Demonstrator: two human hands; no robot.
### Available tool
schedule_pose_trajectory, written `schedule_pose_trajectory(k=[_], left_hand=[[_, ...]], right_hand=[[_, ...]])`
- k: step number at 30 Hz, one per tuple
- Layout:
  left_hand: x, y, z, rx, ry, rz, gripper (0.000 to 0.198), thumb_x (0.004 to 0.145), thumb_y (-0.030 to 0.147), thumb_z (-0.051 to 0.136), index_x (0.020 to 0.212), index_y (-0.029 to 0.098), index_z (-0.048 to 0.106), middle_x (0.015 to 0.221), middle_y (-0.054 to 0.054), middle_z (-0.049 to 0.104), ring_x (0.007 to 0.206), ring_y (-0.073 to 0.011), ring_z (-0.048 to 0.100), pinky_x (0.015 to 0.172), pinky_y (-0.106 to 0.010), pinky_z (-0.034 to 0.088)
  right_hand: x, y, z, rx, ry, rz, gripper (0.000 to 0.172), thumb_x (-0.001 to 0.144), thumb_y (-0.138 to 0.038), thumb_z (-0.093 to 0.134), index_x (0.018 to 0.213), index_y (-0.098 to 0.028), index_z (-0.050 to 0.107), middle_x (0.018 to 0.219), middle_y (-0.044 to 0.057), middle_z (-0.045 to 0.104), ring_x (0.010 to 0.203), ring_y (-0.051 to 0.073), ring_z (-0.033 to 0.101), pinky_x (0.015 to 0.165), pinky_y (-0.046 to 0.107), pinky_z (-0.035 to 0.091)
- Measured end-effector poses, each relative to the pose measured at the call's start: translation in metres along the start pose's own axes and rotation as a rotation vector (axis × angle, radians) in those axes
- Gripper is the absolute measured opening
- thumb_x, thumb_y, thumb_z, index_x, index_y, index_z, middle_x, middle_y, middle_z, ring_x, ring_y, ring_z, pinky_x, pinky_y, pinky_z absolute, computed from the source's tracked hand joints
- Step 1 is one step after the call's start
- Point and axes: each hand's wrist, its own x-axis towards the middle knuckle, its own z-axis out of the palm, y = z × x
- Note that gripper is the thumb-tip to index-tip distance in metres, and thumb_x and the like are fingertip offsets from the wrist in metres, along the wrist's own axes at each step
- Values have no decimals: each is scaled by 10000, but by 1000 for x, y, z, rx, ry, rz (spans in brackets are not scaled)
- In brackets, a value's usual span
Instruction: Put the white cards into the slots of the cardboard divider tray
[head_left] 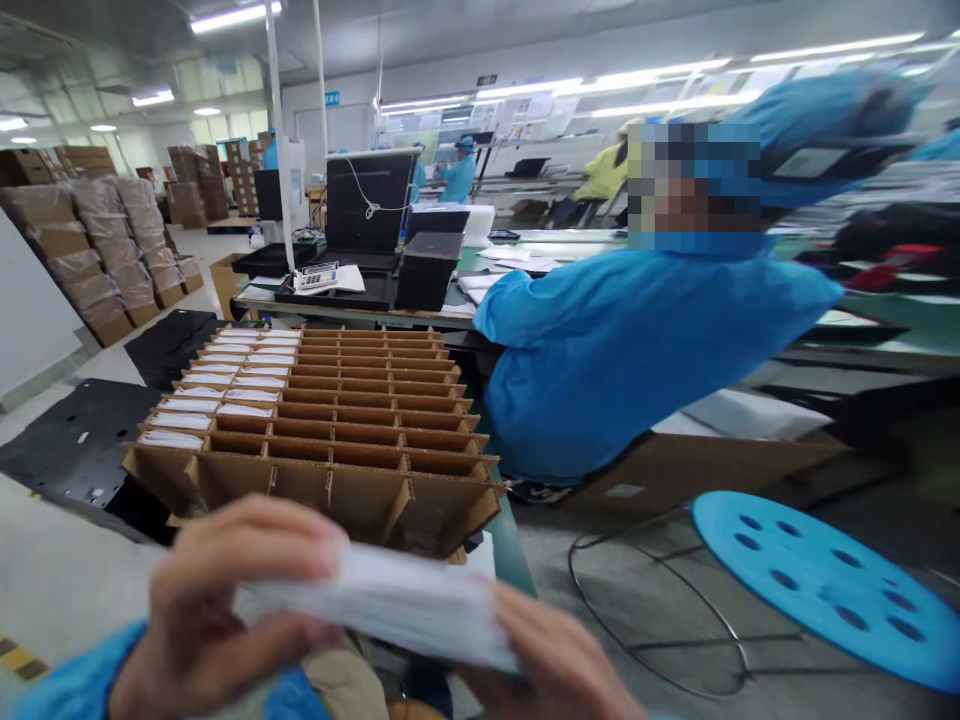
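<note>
While both hands work low in the view, a white stack (pixel 390 600) lies between them at about 6 o'clock, blurred, long side running left to right. Left hand (pixel 225 610): fingers curled over the stack's left end, thumb below, gripping it. Right hand (pixel 555 670): partly cut off by the lower edge, fingers under and against the stack's right end, closed on it as far as can be told. Blue sleeve (pixel 67 680) on the left wrist.

Just beyond the stack, toward 12 o'clock: cardboard grid (pixel 352 420) of dividers, many narrow cells. White pieces (pixel 217 385) fill the cells of the leftmost columns; other cells look bare, brown. Grid sits on a green surface (pixel 517 550), edge visible at its right.

At 2 o'clock: a co-worker (pixel 622 350) in blue coat and cap, bent forward, back to the camera, close beside the grid. Brown box (pixel 697 465) below that person. At 4 o'clock: blue stool (pixel 825 585), round seat with holes, on the floor.

At 12 o'clock, farther off: black trays (pixel 427 270) and a calculator (pixel 316 277) on a bench. At 10 o'clock: wrapped carton stacks (pixel 97 250). At 9 o'clock: black panels (pixel 75 445) on the floor. More people in blue far back.
</note>
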Motion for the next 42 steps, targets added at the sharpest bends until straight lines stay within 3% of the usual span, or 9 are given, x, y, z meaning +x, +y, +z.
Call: schedule_pose_trajectory(k=[3,6,8,11,15,21,28,37,42], left_hand=[[53,6,-36,135,238,64,248,795,193,715,1008,318,698,1053,71,694,1000,-100,632,785,-183,570],[93,-10,-76,195,337,80,201,755,143,743,933,230,710,1009,47,706,934,-110,658,782,-224,573],[107,-30,-104,238,377,24,220,731,195,772,940,168,709,978,6,717,853,-108,658,778,-245,569],[105,-64,-140,247,429,-155,338,688,297,806,950,111,702,862,-5,718,721,-90,616,736,-251,556],[84,-97,-166,158,433,-324,438,628,393,834,936,111,700,870,-23,725,749,-136,629,775,-314,558],[65,-113,-173,147,398,-418,537,543,467,859,937,133,712,931,-84,731,828,-216,671,797,-347,564],[66,-116,-172,164,363,-392,462,646,399,823,977,100,706,907,-41,732,767,-150,627,820,-349,546],[68,-101,-173,230,283,-333,395,652,435,810,855,111,713,979,-63,724,854,-213,643,865,-439,539],[79,-102,-166,241,184,-342,401,646,440,809,843,103,720,982,-73,722,871,-227,645,890,-465,528]], right_hand=[[81,-14,-10,-44,86,33,86,879,-179,553,824,-208,613,704,-6,643,610,112,584,567,183,440],[153,-10,4,-28,116,73,41,815,-152,619,811,-193,613,692,-25,621,606,108,540,560,198,387],[187,-5,23,8,86,113,70,797,-132,628,842,-186,624,720,-24,628,638,111,542,608,211,392],[214,-3,55,30,-7,182,95,783,-120,641,859,-175,635,720,-23,623,659,118,549,667,231,399],[219,-3,86,12,-98,216,105,790,-131,641,880,-185,643,753,-14,631,712,140,574,697,245,403],[215,3,107,-66,-130,242,142,802,-139,634,937,-185,640,825,19,666,792,177,608,724,261,409],[212,11,119,-49,-85,271,164,811,-157,631,975,-171,633,814,21,674,768,168,607,704,255,405],[204,14,128,31,-22,290,144,824,-170,610,964,-180,645,809,21,686,741,155,604,711,254,414],[201,20,127,1,-43,303,47,816,-173,619,857,-189,634,795,8,676,735,149,600,677,241,403]])
